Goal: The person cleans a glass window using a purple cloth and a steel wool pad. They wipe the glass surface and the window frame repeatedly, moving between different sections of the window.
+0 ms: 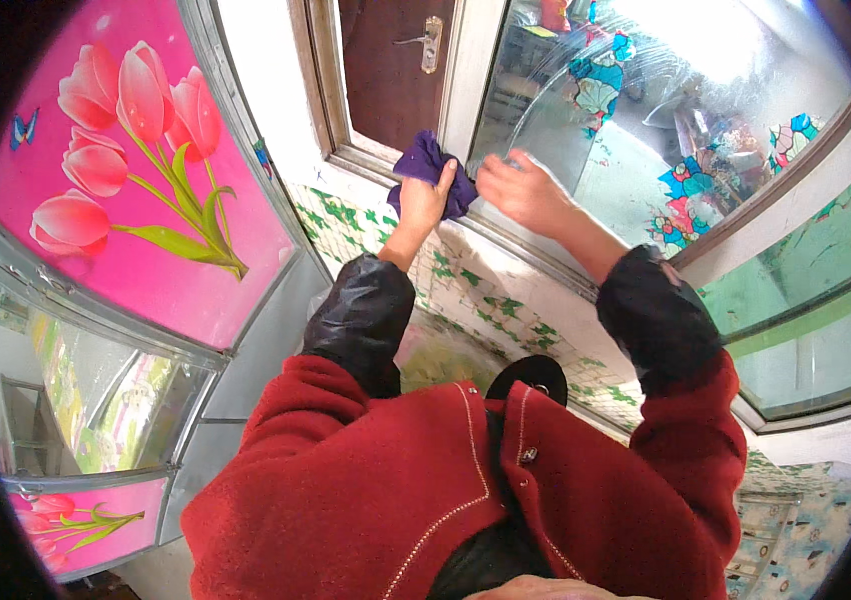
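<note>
My left hand point(425, 202) is closed around a bunched purple cloth point(434, 174) at the lower edge of the window frame point(461, 90). Just to the right, my right hand point(523, 191) is in front of the glass pane point(545, 142), slightly blurred, with its fingers bent; whether it touches the frame or glass cannot be told. No object shows in it. Curved streaks mark the glass, which also bears colourful flower stickers point(596, 82). Behind the left opening of the frame is a brown door with a metal handle point(431, 45).
A pink cabinet door with tulip pictures point(260, 300) stands close on the left, above a mirrored panel point(88, 405). The wall below the window carries ivy-patterned covering point(500, 304). Greenish glass panels point(808, 300) are on the right.
</note>
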{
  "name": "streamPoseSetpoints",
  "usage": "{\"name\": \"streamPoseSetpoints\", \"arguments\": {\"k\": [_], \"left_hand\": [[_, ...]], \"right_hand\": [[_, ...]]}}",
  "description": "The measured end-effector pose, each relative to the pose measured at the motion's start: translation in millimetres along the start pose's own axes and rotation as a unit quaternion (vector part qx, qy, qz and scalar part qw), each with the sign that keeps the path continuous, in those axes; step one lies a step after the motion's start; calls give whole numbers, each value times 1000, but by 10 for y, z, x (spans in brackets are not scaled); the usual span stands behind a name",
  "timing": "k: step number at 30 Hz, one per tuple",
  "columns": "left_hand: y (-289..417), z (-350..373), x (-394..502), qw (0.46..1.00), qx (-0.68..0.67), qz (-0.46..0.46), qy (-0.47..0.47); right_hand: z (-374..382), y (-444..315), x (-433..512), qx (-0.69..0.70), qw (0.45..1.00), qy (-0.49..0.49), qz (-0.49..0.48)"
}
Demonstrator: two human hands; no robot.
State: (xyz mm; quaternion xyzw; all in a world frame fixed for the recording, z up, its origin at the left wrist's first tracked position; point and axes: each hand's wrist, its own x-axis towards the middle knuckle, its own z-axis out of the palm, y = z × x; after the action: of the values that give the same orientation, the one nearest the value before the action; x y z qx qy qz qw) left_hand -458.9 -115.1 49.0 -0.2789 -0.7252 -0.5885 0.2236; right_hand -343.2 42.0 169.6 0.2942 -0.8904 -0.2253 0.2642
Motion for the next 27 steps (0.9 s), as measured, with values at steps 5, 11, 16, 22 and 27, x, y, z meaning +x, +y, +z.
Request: {"name": "streamPoseSetpoints", "arguments": {"k": [5,11,16,22,27], "left_hand": [[14,-189,-44,999,-23,-15,-27],[107,-194,9,997,-3,-39,-60],[45,-183,-7,998,-3,-30,-63],[141,-197,5,991,-36,-105,-72],[305,-86,292,995,-103,5,-3]], "right_hand": [[-696,347,548,-113,978,73,161],[248,-211,85,-157,979,122,50],[357,-501,-71,-102,992,58,36],[-552,303,467,-160,960,185,136],[6,-91,137,-155,984,93,6]]}}
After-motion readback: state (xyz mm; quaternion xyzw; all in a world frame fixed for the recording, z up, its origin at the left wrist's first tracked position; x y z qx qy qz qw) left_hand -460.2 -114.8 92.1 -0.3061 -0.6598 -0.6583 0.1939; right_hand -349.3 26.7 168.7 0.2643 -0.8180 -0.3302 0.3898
